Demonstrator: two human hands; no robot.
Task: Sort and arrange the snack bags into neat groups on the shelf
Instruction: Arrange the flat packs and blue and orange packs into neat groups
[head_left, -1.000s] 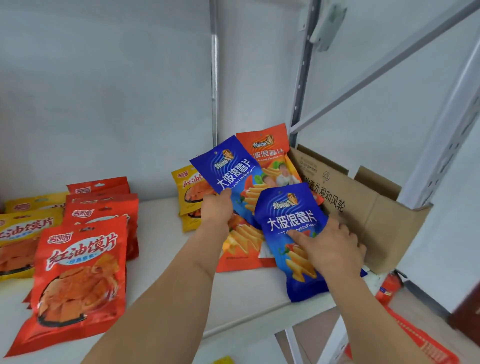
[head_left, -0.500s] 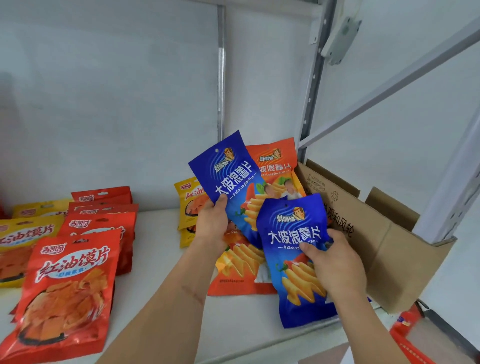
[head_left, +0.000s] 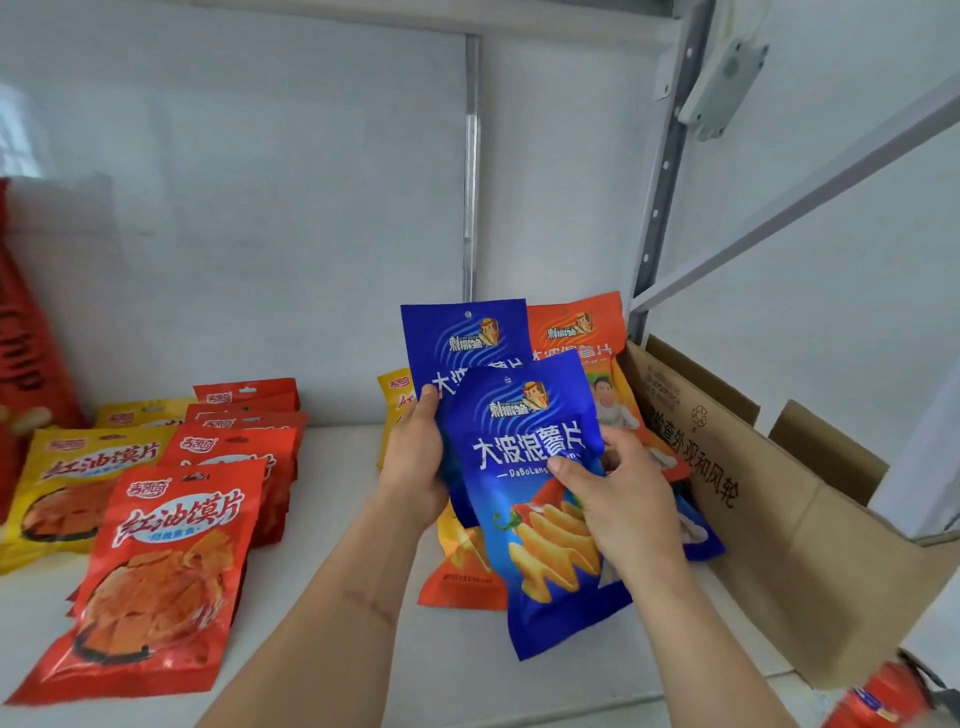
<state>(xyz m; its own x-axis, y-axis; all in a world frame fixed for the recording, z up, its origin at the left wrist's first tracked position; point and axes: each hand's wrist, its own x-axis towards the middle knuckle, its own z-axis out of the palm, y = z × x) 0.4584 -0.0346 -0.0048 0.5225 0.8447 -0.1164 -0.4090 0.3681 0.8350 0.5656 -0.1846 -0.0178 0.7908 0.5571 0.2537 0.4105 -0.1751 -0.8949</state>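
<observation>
My left hand (head_left: 415, 467) grips the rear blue chip bag (head_left: 462, 338) by its left edge and holds it upright. In front of it, my right hand (head_left: 618, 499) pinches the second blue chip bag (head_left: 524, 499), which overlaps the first. Behind them an orange chip bag (head_left: 576, 327) leans against the cardboard box, and another orange bag (head_left: 457, 577) lies flat on the white shelf (head_left: 337, 519). A yellow bag (head_left: 397, 395) peeks out behind my left hand. Another blue bag (head_left: 698, 535) lies partly hidden under my right hand.
Red bags (head_left: 156, 571) and yellow bags (head_left: 78, 483) lie in rows at the left. A cardboard box (head_left: 779, 530) stands at the shelf's right end beside a grey upright post (head_left: 660, 208). A red fire extinguisher (head_left: 878, 696) sits below right. A tall red pack (head_left: 26, 338) stands far left.
My right hand lifted its blue bag off the shelf and brought it left, over the bag in my left hand. The left bag has turned upright. The camera moved closer.
</observation>
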